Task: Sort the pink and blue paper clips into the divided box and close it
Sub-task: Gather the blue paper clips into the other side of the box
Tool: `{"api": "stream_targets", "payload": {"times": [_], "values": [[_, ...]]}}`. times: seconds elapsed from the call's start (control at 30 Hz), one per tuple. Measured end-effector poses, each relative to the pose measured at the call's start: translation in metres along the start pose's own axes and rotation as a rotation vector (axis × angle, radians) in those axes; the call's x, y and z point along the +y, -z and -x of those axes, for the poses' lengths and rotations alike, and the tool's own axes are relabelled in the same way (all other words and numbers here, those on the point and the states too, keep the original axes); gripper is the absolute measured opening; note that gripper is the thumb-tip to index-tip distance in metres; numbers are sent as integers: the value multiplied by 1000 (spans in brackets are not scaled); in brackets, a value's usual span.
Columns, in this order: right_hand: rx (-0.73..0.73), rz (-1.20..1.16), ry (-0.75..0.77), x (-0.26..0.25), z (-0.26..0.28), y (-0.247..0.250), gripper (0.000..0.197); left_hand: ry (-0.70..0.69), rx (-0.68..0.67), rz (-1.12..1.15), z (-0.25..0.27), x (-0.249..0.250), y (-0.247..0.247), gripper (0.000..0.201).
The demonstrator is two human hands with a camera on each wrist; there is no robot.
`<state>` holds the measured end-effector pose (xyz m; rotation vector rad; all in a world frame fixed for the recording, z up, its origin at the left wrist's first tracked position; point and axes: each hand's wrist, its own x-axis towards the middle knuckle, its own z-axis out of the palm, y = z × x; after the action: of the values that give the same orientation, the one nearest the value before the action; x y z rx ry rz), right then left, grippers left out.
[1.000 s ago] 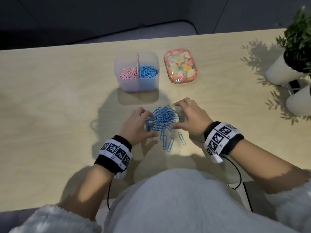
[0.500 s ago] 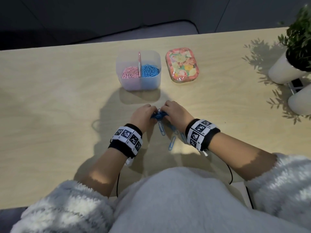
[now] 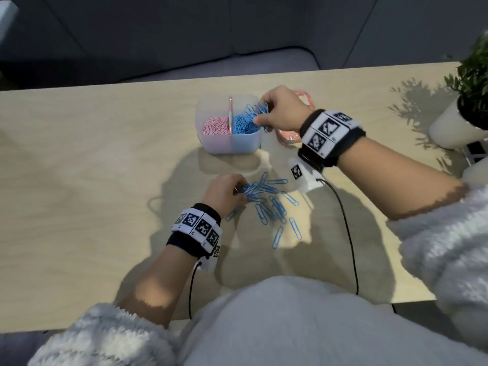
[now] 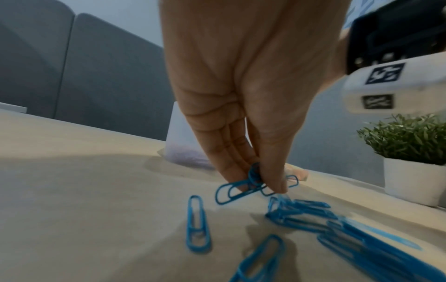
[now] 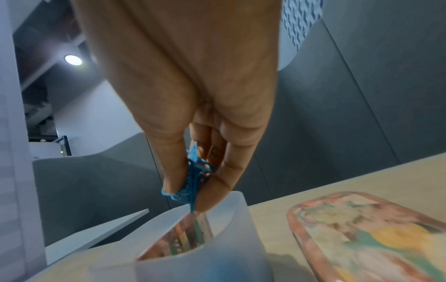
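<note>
Change: your right hand (image 3: 284,109) left the bench pile, pinching blue clips (image 3: 257,110) over the divided box (image 3: 229,143).
Left hand (image 3: 223,192): you stayed, fingers pinching loose clips (image 3: 274,207).
Meaning: blue transfer under way.

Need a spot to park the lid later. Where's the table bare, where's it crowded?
Bare: the table left of the divided box, and the stretch between the right hand and the plant pots. Crowded: loose blue clips by the left hand; lid hugs the box's right.
</note>
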<state>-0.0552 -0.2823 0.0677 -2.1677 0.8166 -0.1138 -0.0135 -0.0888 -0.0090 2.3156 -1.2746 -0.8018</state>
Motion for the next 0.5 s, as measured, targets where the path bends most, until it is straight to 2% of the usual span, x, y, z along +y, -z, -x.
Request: {"api": "stream_targets", "payload": {"times": [0.17,0.27,0.37,0.47,0.5], "values": [[-41,133,-107,-19,-32,-12,36,-19,56,89,-7,7,17,23],[-68,173,-105,-22,-30,-11,33,-59,136,116,-19,15,35,27],[9,65,-89,-15,-20,0,22,-67,231,152,-42,27,53,25],[83,-125,-54,1,4,12,13,19,326,211,-74,37,65,18],[66,-184,-53,9,14,14,17,62,337,229,-85,40,68,17]]}}
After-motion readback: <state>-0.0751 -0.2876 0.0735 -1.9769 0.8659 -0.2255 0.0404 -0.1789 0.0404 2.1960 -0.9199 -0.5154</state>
